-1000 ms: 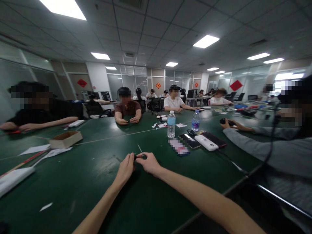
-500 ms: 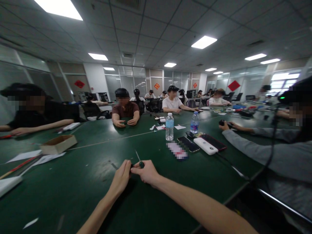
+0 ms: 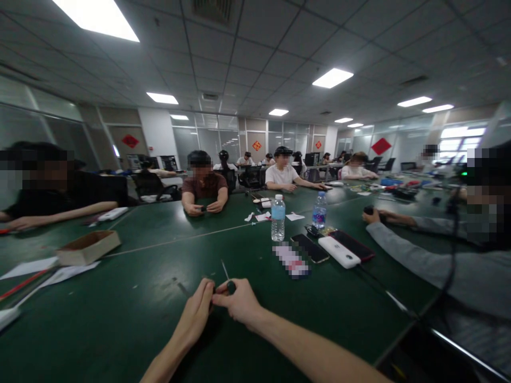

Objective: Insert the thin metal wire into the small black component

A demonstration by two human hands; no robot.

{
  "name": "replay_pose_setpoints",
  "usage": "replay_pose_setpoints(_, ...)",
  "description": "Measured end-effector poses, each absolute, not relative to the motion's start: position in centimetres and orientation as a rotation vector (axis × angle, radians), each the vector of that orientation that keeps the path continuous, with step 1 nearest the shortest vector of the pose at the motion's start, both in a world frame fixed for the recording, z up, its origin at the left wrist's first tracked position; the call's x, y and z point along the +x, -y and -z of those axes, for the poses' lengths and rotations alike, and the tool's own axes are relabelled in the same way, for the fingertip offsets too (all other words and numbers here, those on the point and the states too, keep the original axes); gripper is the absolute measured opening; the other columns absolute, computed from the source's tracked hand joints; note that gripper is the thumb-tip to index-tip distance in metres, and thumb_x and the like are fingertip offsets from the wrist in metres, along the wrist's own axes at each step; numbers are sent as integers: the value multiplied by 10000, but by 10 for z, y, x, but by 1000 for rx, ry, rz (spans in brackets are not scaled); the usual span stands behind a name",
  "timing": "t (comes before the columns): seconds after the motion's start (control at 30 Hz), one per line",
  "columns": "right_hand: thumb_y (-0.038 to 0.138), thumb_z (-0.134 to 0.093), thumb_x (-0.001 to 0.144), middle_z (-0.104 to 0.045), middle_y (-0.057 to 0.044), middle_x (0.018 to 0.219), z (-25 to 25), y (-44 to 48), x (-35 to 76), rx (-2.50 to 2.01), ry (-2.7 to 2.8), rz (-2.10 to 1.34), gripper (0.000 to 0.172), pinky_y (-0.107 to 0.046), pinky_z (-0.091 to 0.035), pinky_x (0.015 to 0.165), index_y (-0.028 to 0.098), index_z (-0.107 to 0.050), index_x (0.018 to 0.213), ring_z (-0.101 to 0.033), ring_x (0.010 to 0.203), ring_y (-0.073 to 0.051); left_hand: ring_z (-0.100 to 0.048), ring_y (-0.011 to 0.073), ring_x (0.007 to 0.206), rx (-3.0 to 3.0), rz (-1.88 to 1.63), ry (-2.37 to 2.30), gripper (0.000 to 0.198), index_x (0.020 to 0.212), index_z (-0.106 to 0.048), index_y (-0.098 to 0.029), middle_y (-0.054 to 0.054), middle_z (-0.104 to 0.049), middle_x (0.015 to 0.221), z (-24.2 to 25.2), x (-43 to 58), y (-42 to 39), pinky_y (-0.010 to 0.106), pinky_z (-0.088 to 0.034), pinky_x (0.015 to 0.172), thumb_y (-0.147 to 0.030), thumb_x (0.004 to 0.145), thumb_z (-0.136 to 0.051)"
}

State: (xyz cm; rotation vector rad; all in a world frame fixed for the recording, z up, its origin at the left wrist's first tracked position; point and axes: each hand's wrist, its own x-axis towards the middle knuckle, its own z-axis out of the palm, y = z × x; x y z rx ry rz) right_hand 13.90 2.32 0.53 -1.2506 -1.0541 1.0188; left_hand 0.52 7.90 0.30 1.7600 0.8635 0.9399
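My right hand is closed around a screwdriver with a dark, rounded handle. Its thin metal shaft points up and away from me. The thumb and index finger of this hand reach across to my left hand, whose fingers are bent together. Between the two hands a small dark piece shows, mostly covered by fingers, and I cannot make out its kind. Both hands are just above the green table, close together.
Ahead to the right stand two water bottles, with a phone and a white power bank nearby. An open cardboard box and papers lie left. Co-workers sit around the table; a grey sleeve reaches in from the right.
The view has tilted up a little, so the table and hands appear lower. The grip on the screwdriver looks the same, and both hands stay together.
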Motion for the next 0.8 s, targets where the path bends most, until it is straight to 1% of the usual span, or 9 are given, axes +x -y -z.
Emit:
replay_pose_setpoints(0.07,389,-795,674,-576,32,604,-5,-24,139,-1246,1053,-1013,331,-183,-305,354,141,-677,857,-427,392,-65,-476,169,601,1757,-912,-837,391,870,-546,-223,-3,-531,691,-2,4,-81,242,-379,519,-596,874,-430)
replay_pose_setpoints(0.23,430,-822,629,-542,51,564,-11,-22,140,-1283,1023,-1044,381,-187,-304,361,152,-636,812,-423,394,-68,-456,154,615,1750,-820,-747,366,921,-527,-223,0,-522,736,-3,0,-84,236,-381,535,-564,913,-394)
replay_pose_setpoints(0.33,455,-826,613,-529,58,546,-17,-21,141,-1301,1026,-1072,398,-194,-303,378,161,-610,774,-414,395,-68,-434,144,628,1668,-773,-722,375,920,-530,-221,-6,-493,744,-10,1,-79,220,-370,532,-573,910,-401)
replay_pose_setpoints(0.47,464,-822,607,-518,65,542,-20,-23,144,-1295,1046,-1074,407,-198,-306,404,167,-592,764,-416,412,-72,-379,127,593,1529,-785,-765,425,893,-543,-221,-18,-453,721,-20,7,-73,189,-320,484,-622,882,-402)
replay_pose_setpoints(0.57,420,-839,582,-535,60,583,-16,-29,146,-1275,1065,-994,400,-199,-337,454,167,-578,750,-449,477,-82,-346,112,564,1494,-777,-763,428,893,-554,-219,-22,-438,712,-24,10,-72,180,-297,467,-622,876,-412)
replay_pose_setpoints(0.7,334,-865,536,-569,43,667,-12,-35,147,-1285,1110,-866,384,-201,-378,561,165,-551,677,-494,607,-100,-310,101,543,1496,-730,-719,414,887,-553,-211,-27,-399,688,-25,8,-77,179,-261,453,-595,898,-400)
replay_pose_setpoints(0.8,342,-864,543,-582,33,696,-13,-38,146,-1325,1142,-852,384,-204,-375,582,168,-543,661,-509,644,-111,-299,103,548,1510,-682,-681,406,872,-549,-207,-31,-375,676,-25,5,-82,184,-254,462,-577,912,-387)
